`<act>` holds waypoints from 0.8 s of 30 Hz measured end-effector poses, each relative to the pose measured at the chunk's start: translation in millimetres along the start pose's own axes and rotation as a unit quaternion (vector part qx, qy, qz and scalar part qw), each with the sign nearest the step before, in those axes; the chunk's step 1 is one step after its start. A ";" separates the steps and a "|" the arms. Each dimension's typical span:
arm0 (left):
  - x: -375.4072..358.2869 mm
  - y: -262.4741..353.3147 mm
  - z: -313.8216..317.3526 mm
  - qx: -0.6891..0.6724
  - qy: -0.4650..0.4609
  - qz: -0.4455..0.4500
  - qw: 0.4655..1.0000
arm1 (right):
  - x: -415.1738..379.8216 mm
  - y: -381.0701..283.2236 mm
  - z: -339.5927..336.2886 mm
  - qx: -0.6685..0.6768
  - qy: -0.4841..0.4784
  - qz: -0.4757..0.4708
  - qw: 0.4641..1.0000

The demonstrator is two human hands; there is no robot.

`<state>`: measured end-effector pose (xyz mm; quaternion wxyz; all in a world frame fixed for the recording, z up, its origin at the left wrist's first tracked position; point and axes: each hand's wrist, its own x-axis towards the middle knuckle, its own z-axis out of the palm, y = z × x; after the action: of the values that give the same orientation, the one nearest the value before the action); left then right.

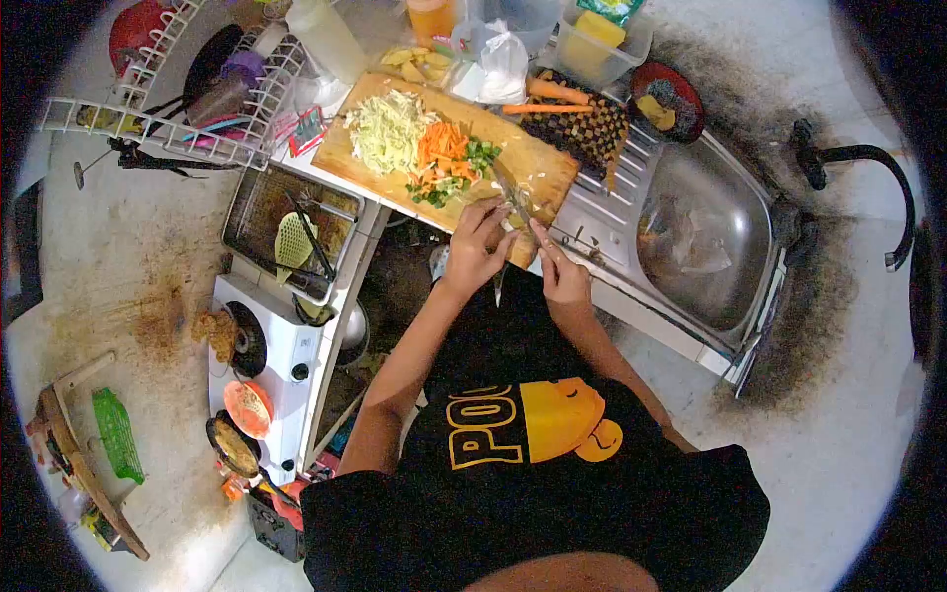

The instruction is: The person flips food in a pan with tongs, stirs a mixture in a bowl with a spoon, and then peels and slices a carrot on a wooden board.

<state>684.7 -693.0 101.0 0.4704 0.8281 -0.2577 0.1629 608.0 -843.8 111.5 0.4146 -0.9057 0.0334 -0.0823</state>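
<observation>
My left hand (477,247) is at the front edge of the wooden cutting board (370,94), its fingers closed round a small pale piece of food. My right hand (562,278) grips a knife (510,185), whose blade points up over the board beside my left fingertips. Farther left on the board lie shredded pale cabbage (387,133), chopped orange carrot (441,146) and chopped greens (481,156). Small pale bits are scattered near the blade. The exact shape of the held piece is hidden by my fingers.
A steel sink (705,242) is at the right, under a black faucet (868,155). Carrots (557,92) lie on a checkered mat behind the board. To the left are a dish rack (212,143), a fryer basket (252,212) and a stove (286,345) with a pan (234,446).
</observation>
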 end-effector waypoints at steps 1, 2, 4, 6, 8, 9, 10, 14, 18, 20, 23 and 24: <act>0.0 -1.7 -0.3 0.001 0.003 -0.008 1.000 | 5.4 -0.1 -0.2 0.045 0.030 -0.061 0.997; -1.5 -3.2 0.0 0.002 0.006 -0.018 1.000 | 1.0 -0.9 -8.1 0.035 -0.013 -0.019 0.999; -4.5 -11.3 2.9 0.003 0.021 -0.053 0.998 | -7.0 -13.9 -21.8 0.034 -0.042 0.034 0.998; -2.3 -10.9 3.7 -0.013 0.055 -0.083 0.995 | -17.4 -14.4 -21.4 0.017 -0.066 0.071 0.995; -1.3 -14.5 5.0 -0.010 0.054 -0.076 0.996 | -10.0 -11.4 -14.5 0.020 -0.040 0.047 0.998; -2.2 -12.5 4.1 -0.008 0.052 -0.071 0.996 | -7.1 -9.5 -12.0 0.023 -0.016 0.026 0.999; -2.7 -10.2 2.5 -0.007 0.051 -0.070 0.996 | -2.9 -5.4 -9.0 0.024 -0.014 0.026 0.999; -2.4 -1.1 -3.1 -0.035 0.020 -0.113 0.993 | 5.3 -15.4 -24.7 0.079 -0.028 0.029 0.996; -5.9 4.2 -4.4 -0.101 0.003 -0.192 0.976 | -11.1 -10.0 -38.9 0.067 -0.015 0.082 0.994; 4.7 11.3 -4.5 -0.039 0.016 -0.142 0.989 | -18.3 0.2 -37.9 0.058 0.052 0.068 0.995; 8.6 11.4 4.4 0.010 -0.002 -0.116 0.993 | -23.0 -0.7 -35.2 0.096 0.006 0.163 0.982; 10.9 10.0 6.8 -0.006 -0.028 -0.139 0.990 | -22.1 -0.5 -31.9 0.098 0.008 0.164 0.981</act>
<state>687.9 -706.1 110.1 0.4859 0.8574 -0.1539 0.0709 580.6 -864.4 129.6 0.5089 -0.8421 0.1770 -0.0235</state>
